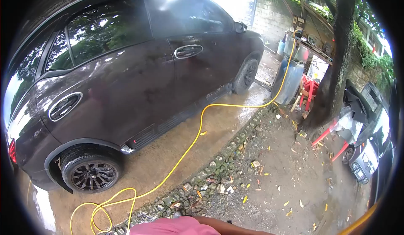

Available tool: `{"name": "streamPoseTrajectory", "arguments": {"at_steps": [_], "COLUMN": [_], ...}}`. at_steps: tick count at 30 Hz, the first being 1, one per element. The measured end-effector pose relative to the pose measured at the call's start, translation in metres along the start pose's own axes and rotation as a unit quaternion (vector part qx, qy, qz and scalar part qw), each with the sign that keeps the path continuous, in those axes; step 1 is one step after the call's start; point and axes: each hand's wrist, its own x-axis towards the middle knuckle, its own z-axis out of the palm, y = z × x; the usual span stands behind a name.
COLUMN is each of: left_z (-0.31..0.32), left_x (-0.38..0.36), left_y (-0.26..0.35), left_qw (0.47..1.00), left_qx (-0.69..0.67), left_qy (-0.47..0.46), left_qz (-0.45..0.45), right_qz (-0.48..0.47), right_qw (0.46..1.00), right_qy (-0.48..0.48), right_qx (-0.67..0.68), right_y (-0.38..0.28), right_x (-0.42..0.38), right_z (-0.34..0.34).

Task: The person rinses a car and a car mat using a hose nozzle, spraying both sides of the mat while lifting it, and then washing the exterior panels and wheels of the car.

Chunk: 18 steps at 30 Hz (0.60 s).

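Note:
Neither of my hands is in view. A bare forearm (pixel 233 227) and a pink shirt (pixel 174 226) show at the bottom edge, and the hand beyond the arm is cut off. Nearest to me stands a dark, wet SUV (pixel 139 87), its side turned towards me and its doors closed. A yellow hose (pixel 184 153) lies along the wet concrete beside it, looped near the rear wheel (pixel 93 174). Close to the camera at the lower right, a blurred yellow length of hose (pixel 362 222) passes out of the frame.
A stone edging (pixel 210 164) separates the concrete from leaf-strewn dirt (pixel 273 184). Further back are a blue drum (pixel 288 81), a red plastic chair (pixel 310 89) and a tree trunk (pixel 337 62). A second vehicle (pixel 367 159) is at the right.

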Motion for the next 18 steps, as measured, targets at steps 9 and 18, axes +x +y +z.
{"name": "streamPoseTrajectory", "arguments": {"at_steps": [9,18], "left_z": [0.005,-0.038], "left_x": [-0.008,-0.047], "left_y": [0.034,0.034], "left_qw": [0.987,0.989], "left_qx": [-0.035,-0.01], "left_qy": [0.156,0.122], "left_qz": [0.002,0.083], "right_qz": [-0.047,-0.047], "right_qw": [0.995,0.949], "right_qy": [-0.087,-0.255], "right_qx": [0.025,0.182], "right_y": [0.047,0.088], "right_x": [0.028,0.04], "right_z": [0.036,0.131]}}
